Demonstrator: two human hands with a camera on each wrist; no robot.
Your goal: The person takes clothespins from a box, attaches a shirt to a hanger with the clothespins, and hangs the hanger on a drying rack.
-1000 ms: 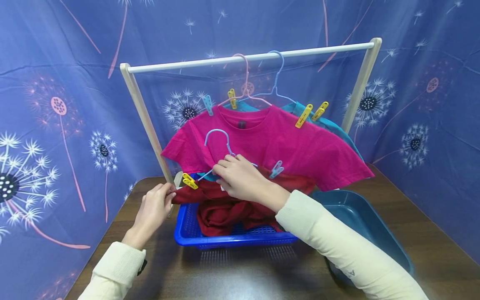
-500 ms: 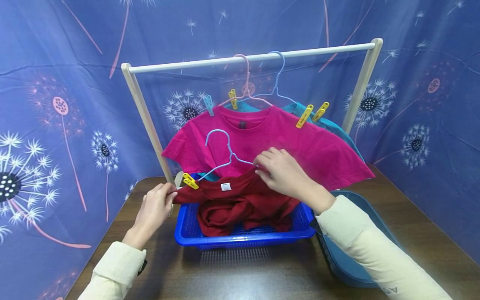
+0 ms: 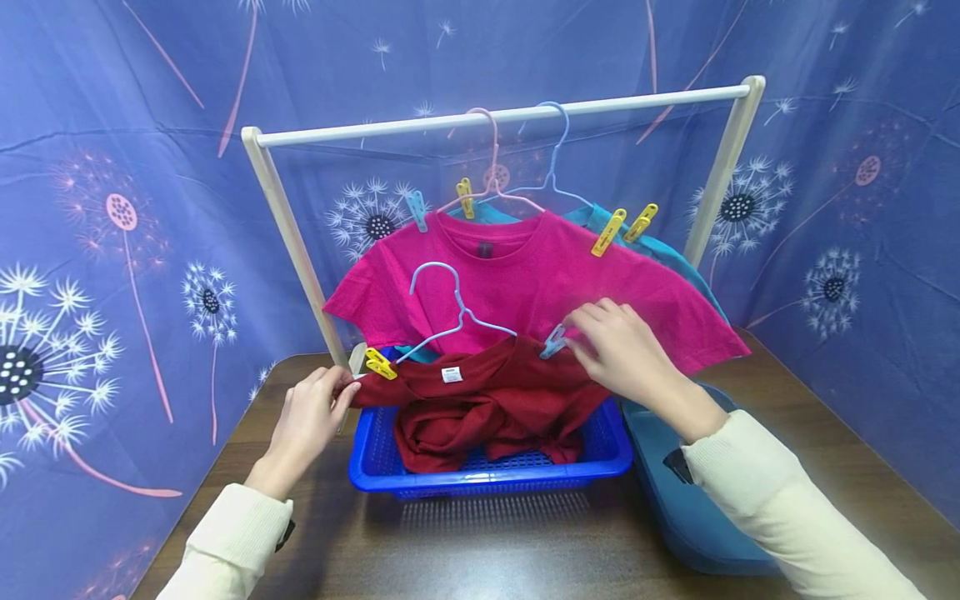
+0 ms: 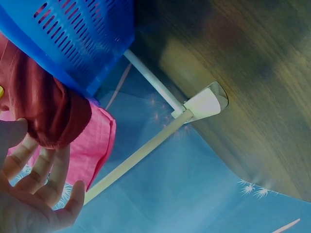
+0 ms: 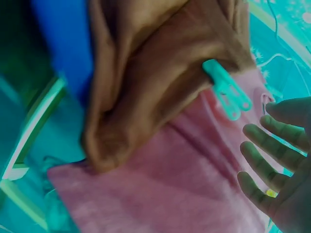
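A dark red T-shirt (image 3: 517,392) on a light blue hanger (image 3: 461,308) is bunched in the blue basket (image 3: 491,480). My left hand (image 3: 303,421) pinches its left sleeve end; the left wrist view shows the thumb and fingers on the cloth (image 4: 60,114). A yellow clothespin (image 3: 381,364) grips the left shoulder beside the hanger's arm. On the right shoulder sits a light blue clothespin (image 3: 553,342). Beside it is my right hand (image 3: 630,358), and in the right wrist view its spread fingers (image 5: 272,145) are apart from that clothespin (image 5: 227,92).
Behind, a pink T-shirt (image 3: 570,283) and a teal T-shirt (image 3: 678,254) hang by hangers from the rack's white bar (image 3: 360,130), with clothespins at their shoulders. A dark teal tray (image 3: 675,517) stands right of the basket on the wooden table (image 3: 480,550).
My right hand has moved right from the hanger's neck, along its right arm, to beside the light blue clothespin. My left hand stays at the sleeve. The hanger is now fully visible.
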